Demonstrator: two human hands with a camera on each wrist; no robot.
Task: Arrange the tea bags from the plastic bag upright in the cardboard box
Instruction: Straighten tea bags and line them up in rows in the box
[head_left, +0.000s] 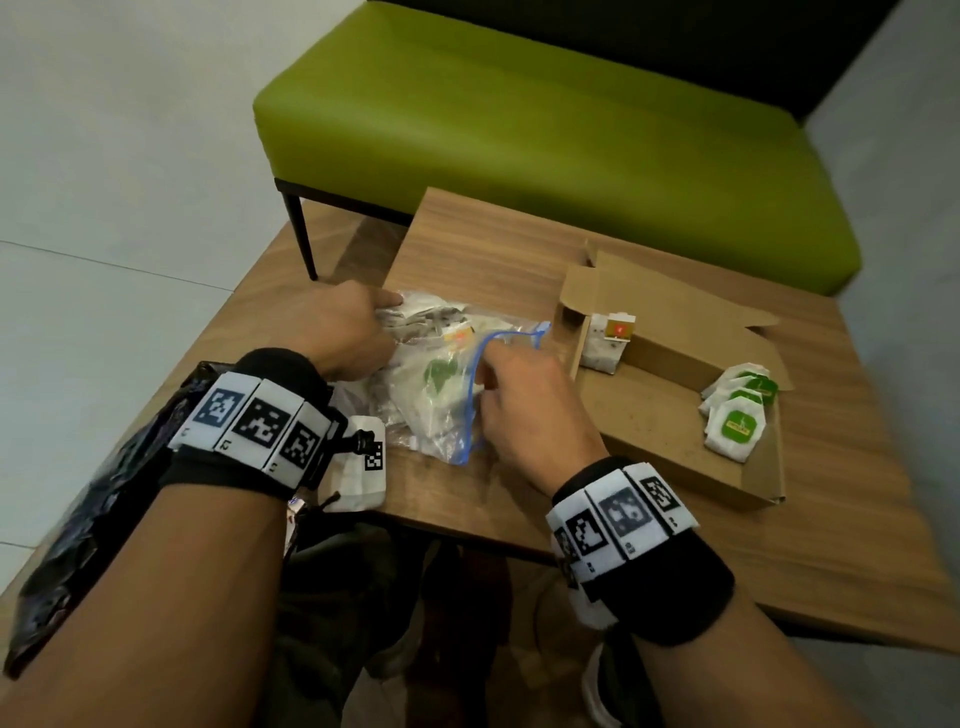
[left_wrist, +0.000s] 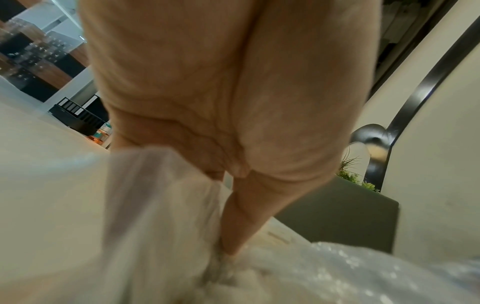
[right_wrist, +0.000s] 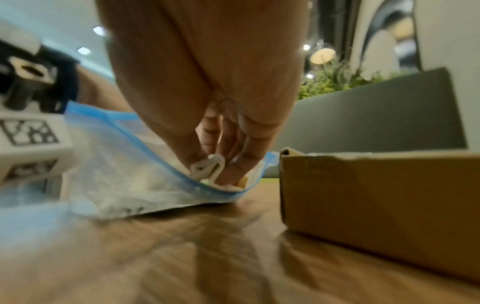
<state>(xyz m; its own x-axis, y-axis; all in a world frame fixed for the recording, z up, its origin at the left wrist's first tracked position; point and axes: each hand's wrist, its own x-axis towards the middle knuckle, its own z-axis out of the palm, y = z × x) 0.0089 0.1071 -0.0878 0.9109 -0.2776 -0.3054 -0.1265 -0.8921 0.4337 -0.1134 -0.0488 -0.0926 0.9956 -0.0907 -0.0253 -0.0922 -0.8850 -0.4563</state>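
Where the green bench (head_left: 545, 119) stands against the wall, we see a wooden table (head_left: 483, 244) set just in front of it. On the table's right part lies the cardboard box (head_left: 670, 415), open at the top, its flaps spread toward the bench. Left of the box, near but apart from it, lies the clear plastic bag (head_left: 441, 384) with a blue zip edge, its mouth turned toward the box and a heap of white packets showing through the film.

Inside the box we find a row of green-labelled tea bags (head_left: 737, 413) leaning one on another by the right wall, and a red-labelled tea bag (head_left: 608, 345) standing against the inner divider at the far left.

Our left hand (head_left: 343, 332) rests on the bag's far left end, fingers bent down and gripping the film; the wrist view shows plastic gathered under them. Our right hand (head_left: 524, 405) reaches into the bag's mouth, and the wrist view shows thumb and fingers pinching a folded white tea bag (right_wrist: 207, 167) just above the blue edge.

Both wrists wear black bands with square black-and-white markers (head_left: 260, 421).
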